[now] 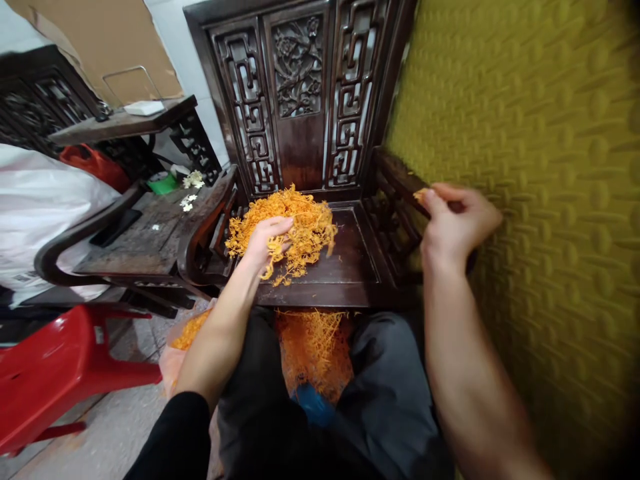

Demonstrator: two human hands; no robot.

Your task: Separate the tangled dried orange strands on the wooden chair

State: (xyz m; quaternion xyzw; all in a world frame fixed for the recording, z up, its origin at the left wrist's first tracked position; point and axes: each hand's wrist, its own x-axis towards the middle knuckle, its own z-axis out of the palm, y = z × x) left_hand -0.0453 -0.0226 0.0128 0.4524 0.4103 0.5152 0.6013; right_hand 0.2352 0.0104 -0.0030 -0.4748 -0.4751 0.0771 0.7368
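A heap of thin orange strands [295, 217] lies on the seat of a dark carved wooden chair [350, 267]. My left hand [267, 241] rests on the near side of the heap, fingers closed on a few strands. My right hand [453, 220] is raised by the chair's right armrest [395, 177], pinching a small tuft of the same orange strands [421, 195] between thumb and fingers. More orange strands [313, 347] sit in a bag between my knees below the seat edge.
A yellow-green padded wall [540, 167] runs close on the right. A second dark chair [150, 233] stands left, with white flowers [193, 180] and a white bag [40, 200]. A red plastic stool [60, 367] is at lower left. A bag of orange strands [187, 333] sits by my left arm.
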